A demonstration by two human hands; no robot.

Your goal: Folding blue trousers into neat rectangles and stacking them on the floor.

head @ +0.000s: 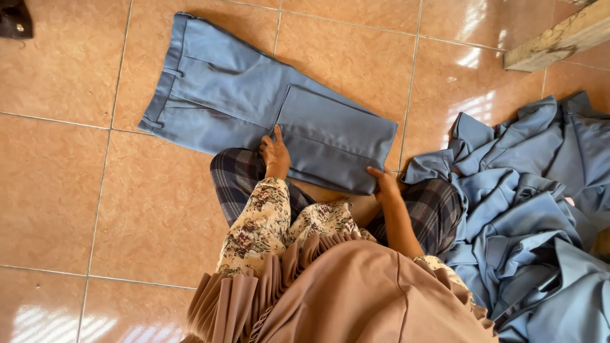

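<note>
Kneeling figure: pressing down from above, the person sat low on the tile floor (57, 190), a tan pleated garment (356, 298) and floral sleeves nearest the camera, checked cloth over the knees beyond.
Left hand: the left hand (276, 154) lay flat, fingers together and spread forward on the near edge of the blue trousers (254, 108) — gripping nothing, seemingly weighing the cloth down so the fold stayed put.
Right hand: the right hand (384, 182) pinched the near corner of the folded-over leg end, fingers closed on the fabric edge — likely to keep that corner square.
Trousers, place: they lay spread on the floor just ahead of the knees, waistband toward the far left, legs running right.
Trousers, look: plain slate-blue, smooth, pressed flat; the lower legs were doubled back over the upper part, making a neat rectangle with crisp edges.
Pile: a rumpled heap of blue garments (534, 209) sat at the right, touching the knee, unfolded.
Far edge: a pale wooden beam (559, 38) crossed the far right corner; a dark object (14, 19) sat at the far left.
</note>
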